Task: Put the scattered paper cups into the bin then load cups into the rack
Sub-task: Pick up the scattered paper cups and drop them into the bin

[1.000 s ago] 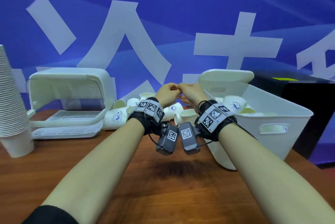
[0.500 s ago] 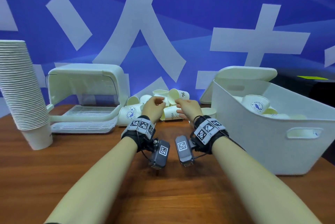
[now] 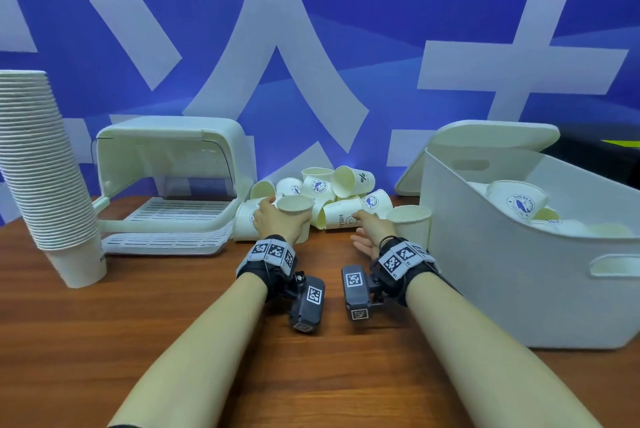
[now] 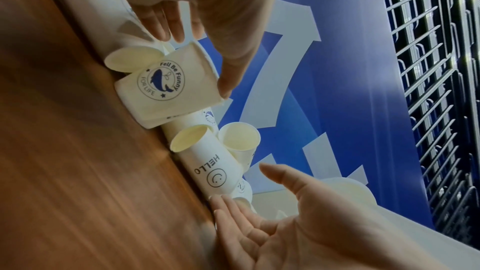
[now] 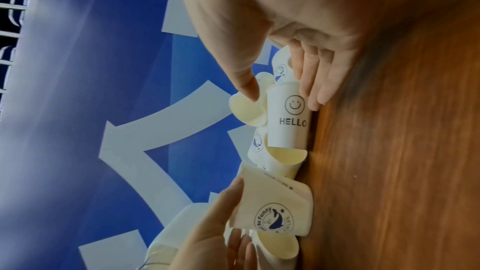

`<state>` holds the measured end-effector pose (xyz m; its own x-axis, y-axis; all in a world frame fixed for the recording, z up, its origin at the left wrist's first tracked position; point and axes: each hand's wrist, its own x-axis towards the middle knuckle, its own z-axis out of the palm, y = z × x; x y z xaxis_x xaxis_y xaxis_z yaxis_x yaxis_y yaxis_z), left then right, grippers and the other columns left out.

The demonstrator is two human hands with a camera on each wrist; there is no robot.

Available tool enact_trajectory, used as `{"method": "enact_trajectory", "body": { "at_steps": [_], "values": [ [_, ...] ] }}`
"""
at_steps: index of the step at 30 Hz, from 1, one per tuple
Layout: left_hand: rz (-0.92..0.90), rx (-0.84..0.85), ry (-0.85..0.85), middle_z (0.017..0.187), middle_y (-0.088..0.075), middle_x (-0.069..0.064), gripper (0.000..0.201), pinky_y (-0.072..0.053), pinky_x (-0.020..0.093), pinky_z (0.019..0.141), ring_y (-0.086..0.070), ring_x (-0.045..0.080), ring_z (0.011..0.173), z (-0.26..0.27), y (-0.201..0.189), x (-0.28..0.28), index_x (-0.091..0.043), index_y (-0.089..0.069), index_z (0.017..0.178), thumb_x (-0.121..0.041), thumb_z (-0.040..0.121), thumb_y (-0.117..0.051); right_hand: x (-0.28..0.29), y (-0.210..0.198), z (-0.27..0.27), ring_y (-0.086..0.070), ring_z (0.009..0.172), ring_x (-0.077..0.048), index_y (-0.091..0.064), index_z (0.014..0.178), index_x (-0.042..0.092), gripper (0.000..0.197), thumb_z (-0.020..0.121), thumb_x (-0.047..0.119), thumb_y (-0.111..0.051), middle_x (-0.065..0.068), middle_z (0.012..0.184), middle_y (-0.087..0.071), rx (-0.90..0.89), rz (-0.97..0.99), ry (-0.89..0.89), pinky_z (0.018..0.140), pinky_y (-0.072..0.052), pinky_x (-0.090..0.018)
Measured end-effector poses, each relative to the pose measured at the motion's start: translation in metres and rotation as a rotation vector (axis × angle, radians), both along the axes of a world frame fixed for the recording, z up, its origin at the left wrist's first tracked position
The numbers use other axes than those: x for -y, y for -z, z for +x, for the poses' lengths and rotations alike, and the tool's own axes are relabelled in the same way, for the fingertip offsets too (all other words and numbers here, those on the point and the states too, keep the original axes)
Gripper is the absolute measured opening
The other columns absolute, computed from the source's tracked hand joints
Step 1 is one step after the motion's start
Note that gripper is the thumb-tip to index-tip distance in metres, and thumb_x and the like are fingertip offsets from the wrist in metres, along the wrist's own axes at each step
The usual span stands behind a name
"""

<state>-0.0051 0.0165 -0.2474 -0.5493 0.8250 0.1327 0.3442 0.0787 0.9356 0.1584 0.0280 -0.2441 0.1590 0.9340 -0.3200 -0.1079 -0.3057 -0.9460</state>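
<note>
The first step is in hand: clearing the loose cups into the bin. The left hand has its grip closed around a white paper cup with a blue whale print, thumb on one side and fingers on the other, just above the brown wooden surface at the left edge of the heap of scattered white paper cups. The right hand holds nothing; its grip is wide, fingers straight, with the fingertips touching the base end of a white paper cup printed HELLO with a smiley, which lies on its side at the near edge of the heap.

The large white plastic bin stands to the right, already holding several cups. The white plastic rack with its raised hood sits empty to the left, beside a tall stack of nested white cups.

Next, I judge, the right grip should close around the HELLO cup, and both cups travel right, over the bin's near wall, without crushing the thin paper.
</note>
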Motion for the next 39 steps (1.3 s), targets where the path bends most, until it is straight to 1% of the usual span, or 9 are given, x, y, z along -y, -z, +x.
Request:
{"method": "enact_trajectory", "body": {
  "at_steps": [6,12,16,19,24,28,32,36,39],
  "values": [
    [-0.003,-0.054,0.008,0.137,-0.046,0.011,0.096,-0.035,0.042,0.109,-0.042,0.027,0.129,0.002,0.004,-0.012,-0.010,-0.039,0.138,-0.037,0.059,-0.086,-0.011,0.010,-0.004,-0.065,0.084,-0.020,-0.022,0.150,0.034,0.075,0.087,0.030,-0.062,-0.009,0.110,-0.056,-0.025,-0.033,-0.005,0.058,-0.051,-0.026],
    [-0.015,-0.084,0.037,0.142,-0.045,0.010,0.105,-0.033,0.040,0.111,-0.040,0.027,0.132,0.001,0.008,-0.023,-0.010,-0.034,0.144,-0.039,0.058,-0.087,-0.025,0.016,-0.009,-0.064,0.091,-0.024,-0.008,0.153,0.033,0.086,0.087,0.029,-0.063,-0.017,0.130,-0.054,-0.043,-0.031,0.004,0.071,-0.053,-0.030],
    [-0.040,-0.127,0.041,0.144,-0.042,0.009,0.110,-0.029,0.036,0.110,-0.033,0.028,0.136,0.004,0.014,-0.026,-0.010,-0.030,0.146,-0.044,0.058,-0.087,-0.034,0.015,-0.013,-0.064,0.087,-0.024,-0.007,0.153,0.028,0.093,0.083,0.035,-0.067,-0.016,0.120,-0.056,0.022,-0.044,0.029,0.075,-0.053,-0.032],
    [-0.029,-0.095,0.023,0.146,-0.039,0.007,0.111,-0.027,0.030,0.111,-0.030,0.024,0.138,0.004,0.020,-0.028,-0.011,-0.029,0.146,-0.044,0.058,-0.086,-0.041,0.012,-0.014,-0.064,0.086,-0.024,-0.008,0.153,0.029,0.099,0.077,0.041,-0.071,-0.015,0.131,-0.053,0.035,-0.093,0.013,0.081,-0.054,-0.035],
    [0.059,-0.020,-0.011,0.142,-0.042,0.007,0.100,-0.028,0.041,0.113,-0.034,0.022,0.135,0.002,0.036,-0.031,-0.023,-0.037,0.140,-0.040,0.055,-0.088,-0.059,0.012,-0.014,-0.062,0.075,-0.024,-0.022,0.150,0.017,0.098,0.071,0.050,-0.069,-0.016,0.132,-0.050,0.060,-0.142,-0.016,0.091,-0.053,-0.040],
    [0.093,-0.002,-0.014,0.138,-0.045,0.005,0.091,-0.030,0.042,0.112,-0.039,0.022,0.131,0.003,0.038,-0.035,-0.023,-0.044,0.134,-0.042,0.056,-0.087,-0.060,0.013,-0.014,-0.070,0.084,-0.026,-0.022,0.150,0.018,0.092,0.076,0.046,-0.070,-0.013,0.118,-0.058,0.105,-0.132,0.039,0.068,-0.056,-0.033],
    [0.102,0.008,-0.017,0.136,-0.045,0.004,0.084,-0.031,0.042,0.111,-0.041,0.022,0.129,0.003,0.039,-0.038,-0.022,-0.049,0.130,-0.046,0.059,-0.085,-0.063,0.012,-0.018,-0.068,0.091,-0.028,-0.034,0.140,0.013,0.098,0.063,0.060,-0.074,-0.013,0.122,-0.057,0.087,-0.096,0.026,0.090,-0.055,-0.040],
    [0.132,0.032,-0.007,0.135,-0.045,0.004,0.082,-0.034,0.043,0.110,-0.044,0.023,0.126,0.002,0.042,-0.037,-0.027,-0.048,0.132,-0.047,0.061,-0.083,-0.113,0.042,-0.015,-0.059,0.112,-0.032,-0.036,0.142,0.019,0.136,0.023,0.076,-0.068,-0.010,0.132,-0.051,0.224,-0.150,0.056,0.096,-0.049,-0.045],
    [0.151,0.044,0.007,0.134,-0.044,0.004,0.081,-0.035,0.041,0.109,-0.044,0.023,0.125,0.002,0.041,-0.034,-0.029,-0.047,0.133,-0.047,0.062,-0.083,-0.064,-0.002,-0.026,-0.049,0.125,-0.032,-0.036,0.143,0.020,0.097,0.066,0.075,-0.059,-0.009,0.140,-0.047,0.335,-0.139,-0.075,0.107,-0.038,-0.043]
  ]
}}
